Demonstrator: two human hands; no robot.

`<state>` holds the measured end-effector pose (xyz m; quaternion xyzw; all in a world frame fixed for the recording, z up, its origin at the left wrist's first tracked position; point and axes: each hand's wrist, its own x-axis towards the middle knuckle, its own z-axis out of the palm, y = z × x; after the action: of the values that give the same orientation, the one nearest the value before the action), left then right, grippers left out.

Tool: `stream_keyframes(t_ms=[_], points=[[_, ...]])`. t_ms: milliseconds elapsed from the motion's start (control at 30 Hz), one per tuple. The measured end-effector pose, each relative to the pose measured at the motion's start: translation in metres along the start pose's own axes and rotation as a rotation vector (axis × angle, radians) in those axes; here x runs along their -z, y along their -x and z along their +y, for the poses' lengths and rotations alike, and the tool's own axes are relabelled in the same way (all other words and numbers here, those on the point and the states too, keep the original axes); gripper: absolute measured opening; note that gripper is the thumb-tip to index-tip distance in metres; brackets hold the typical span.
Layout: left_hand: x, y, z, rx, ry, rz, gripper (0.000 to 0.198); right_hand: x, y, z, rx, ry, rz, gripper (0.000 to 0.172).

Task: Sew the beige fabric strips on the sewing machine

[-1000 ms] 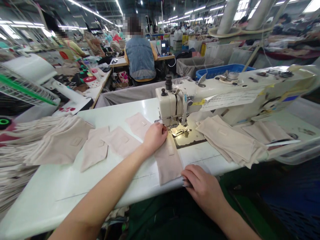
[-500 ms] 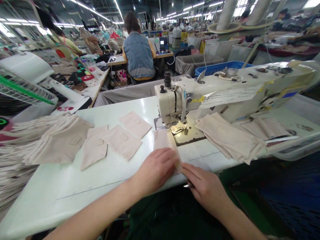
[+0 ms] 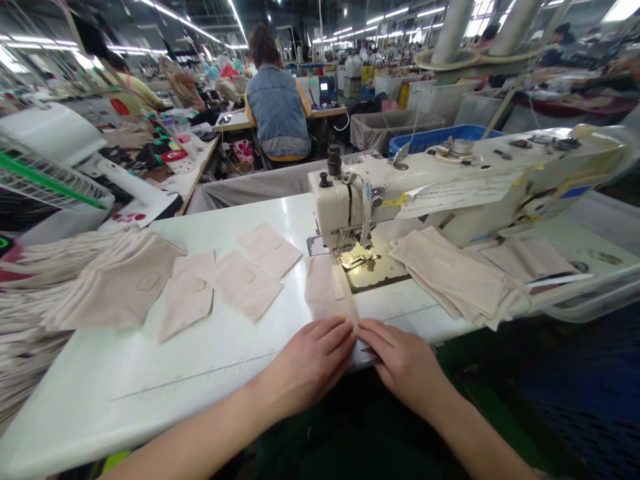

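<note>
A narrow beige fabric piece (image 3: 326, 290) lies lengthwise on the white table (image 3: 200, 360), its far end under the presser foot of the cream sewing machine (image 3: 345, 207). My left hand (image 3: 310, 363) and my right hand (image 3: 400, 363) meet at the piece's near end by the table's front edge. The fingers of both hands are pressed together on that end. Something small and dark shows under my right fingers; I cannot make it out.
Three loose beige pieces (image 3: 245, 283) lie left of the machine, and a big pile of the same cloth (image 3: 115, 280) sits further left. A folded stack (image 3: 450, 273) rests on the right under the machine arm. A person in a denim vest (image 3: 277, 113) sits at a table behind.
My left hand has come back from beside the needle to the near end of the piece. The piece has slid toward me, and my right hand has stayed at its near end.
</note>
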<state>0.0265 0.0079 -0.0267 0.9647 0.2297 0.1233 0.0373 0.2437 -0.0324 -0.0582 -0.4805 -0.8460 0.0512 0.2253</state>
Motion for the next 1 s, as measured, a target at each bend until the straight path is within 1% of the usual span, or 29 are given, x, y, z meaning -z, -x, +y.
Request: stream_keyframes(t_ms=[67, 267, 467, 633, 867, 1000], points=[[0.001, -0.002, -0.001, 0.009, 0.011, 0.011, 0.030, 0.001, -0.003, 0.001, -0.017, -0.002, -0.023, 0.050], [0.002, -0.005, -0.010, 0.002, 0.028, 0.038, 0.030, 0.003, -0.014, 0.003, -0.027, 0.000, -0.049, 0.046], [0.000, -0.007, -0.021, 0.004, 0.038, 0.037, 0.031, 0.002, -0.024, 0.006, -0.057, 0.020, -0.096, 0.048], [0.001, -0.011, -0.028, 0.002, 0.035, 0.042, 0.029, 0.005, -0.035, 0.007, -0.071, 0.046, -0.146, 0.046], [0.002, -0.017, -0.040, 0.010, 0.047, 0.072, 0.028, 0.004, -0.048, 0.012, -0.073, 0.026, -0.131, 0.042], [0.001, -0.018, -0.046, 0.021, 0.029, 0.078, 0.029, 0.003, -0.055, 0.015, -0.084, 0.033, -0.151, 0.043]])
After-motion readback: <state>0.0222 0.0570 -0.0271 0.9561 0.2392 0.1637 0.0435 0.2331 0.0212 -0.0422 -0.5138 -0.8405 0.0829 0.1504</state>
